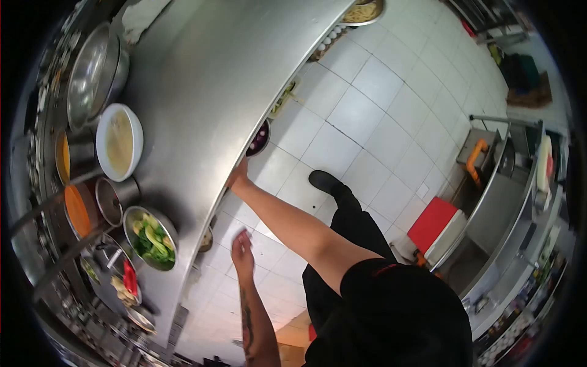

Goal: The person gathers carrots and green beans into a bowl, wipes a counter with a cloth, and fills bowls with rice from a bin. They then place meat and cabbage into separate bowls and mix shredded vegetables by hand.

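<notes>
A bowl (266, 144) of purple food jutted from under the edge of the tabletop (183, 79), just beside my right grip (238, 174). That edge hid my fingers, so I couldn't tell whether they were apart or clamped. My left grip (243, 249) hung above the floor (354, 116), loosely curled and free. Greens (151, 241) sat in a metal pan up top.

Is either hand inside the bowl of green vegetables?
No, the right hand is at the edge of the counter and the left hand shows against the floor.
</notes>
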Motion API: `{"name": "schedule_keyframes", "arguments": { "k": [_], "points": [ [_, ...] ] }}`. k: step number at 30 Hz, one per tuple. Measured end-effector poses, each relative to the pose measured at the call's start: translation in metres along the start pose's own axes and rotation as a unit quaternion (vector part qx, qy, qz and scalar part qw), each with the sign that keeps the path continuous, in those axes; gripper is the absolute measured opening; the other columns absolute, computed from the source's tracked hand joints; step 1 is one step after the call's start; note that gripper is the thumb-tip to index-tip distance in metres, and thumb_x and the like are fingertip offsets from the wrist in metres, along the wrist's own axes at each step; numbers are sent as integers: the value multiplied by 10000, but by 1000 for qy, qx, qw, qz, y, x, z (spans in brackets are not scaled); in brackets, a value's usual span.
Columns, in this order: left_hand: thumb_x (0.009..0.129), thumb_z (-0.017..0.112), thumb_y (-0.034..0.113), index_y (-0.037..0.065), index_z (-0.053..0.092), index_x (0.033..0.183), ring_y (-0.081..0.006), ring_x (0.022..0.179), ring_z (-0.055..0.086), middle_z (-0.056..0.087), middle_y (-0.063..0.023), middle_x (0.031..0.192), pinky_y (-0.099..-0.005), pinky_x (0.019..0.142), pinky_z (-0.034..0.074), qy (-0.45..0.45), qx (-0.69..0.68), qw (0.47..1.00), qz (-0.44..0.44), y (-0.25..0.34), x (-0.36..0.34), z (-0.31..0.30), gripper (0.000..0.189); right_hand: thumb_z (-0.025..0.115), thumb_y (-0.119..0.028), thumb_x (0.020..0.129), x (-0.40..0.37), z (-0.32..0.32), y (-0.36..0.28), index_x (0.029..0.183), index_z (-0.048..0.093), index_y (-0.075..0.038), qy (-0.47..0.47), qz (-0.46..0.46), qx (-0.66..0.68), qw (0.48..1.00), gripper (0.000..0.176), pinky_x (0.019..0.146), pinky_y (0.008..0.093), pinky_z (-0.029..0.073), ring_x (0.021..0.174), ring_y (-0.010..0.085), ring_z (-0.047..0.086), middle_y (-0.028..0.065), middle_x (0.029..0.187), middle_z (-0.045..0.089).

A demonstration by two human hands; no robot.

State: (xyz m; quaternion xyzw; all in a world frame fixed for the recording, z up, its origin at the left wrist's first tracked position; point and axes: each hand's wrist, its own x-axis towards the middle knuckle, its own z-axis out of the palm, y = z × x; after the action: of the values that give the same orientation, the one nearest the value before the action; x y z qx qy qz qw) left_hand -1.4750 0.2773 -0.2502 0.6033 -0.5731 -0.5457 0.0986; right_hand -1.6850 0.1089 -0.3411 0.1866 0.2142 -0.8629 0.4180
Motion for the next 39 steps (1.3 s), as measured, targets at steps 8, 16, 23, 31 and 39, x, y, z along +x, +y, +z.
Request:
{"name": "schedule_keyframes", "arguments": {
  "k": [8,16,23,31,39],
  "points": [
    [990,496,294,53,454,1322,-271,1027,640,587,-127,1251,-396,722,577,24,-385,923,-9,78,96,53,413,621,-17,682,-83,-5,-100,759,502,-10,-138,-166,-584,783,141,656,389,454,735,301,539,141,822,528],
    [864,468,46,-17,464,1231,-264,893,679,641,-170,1049,-366,631,590,105,-416,898,-96,-16,68,55,372,644,-161,875,-78,-19,-125,860,588,-15,-327,-305,-652,613,157,682,428,482,799,340,590,140,846,594],
    [887,441,97,-99,429,1194,-313,899,680,614,-239,1091,-369,720,596,48,-378,918,-114,0,85,61,363,548,-503,899,16,22,-55,1267,602,-136,-493,-354,-767,207,522,1025,434,416,1177,325,551,115,1277,599],
    [888,430,91,-94,431,1194,-323,889,678,612,-249,1079,-391,749,597,58,-402,906,-121,12,101,64,357,515,-460,904,38,-6,-33,1293,576,-213,-513,-335,-776,152,464,1005,431,443,1222,283,537,62,1307,592],
    [886,428,78,-74,429,1203,-324,876,678,613,-231,1075,-397,735,603,66,-428,894,-111,17,108,73,352,578,-433,875,30,16,-41,1258,598,-184,-556,-236,-748,274,457,985,419,457,1202,285,550,61,1284,608]
  ]
}}
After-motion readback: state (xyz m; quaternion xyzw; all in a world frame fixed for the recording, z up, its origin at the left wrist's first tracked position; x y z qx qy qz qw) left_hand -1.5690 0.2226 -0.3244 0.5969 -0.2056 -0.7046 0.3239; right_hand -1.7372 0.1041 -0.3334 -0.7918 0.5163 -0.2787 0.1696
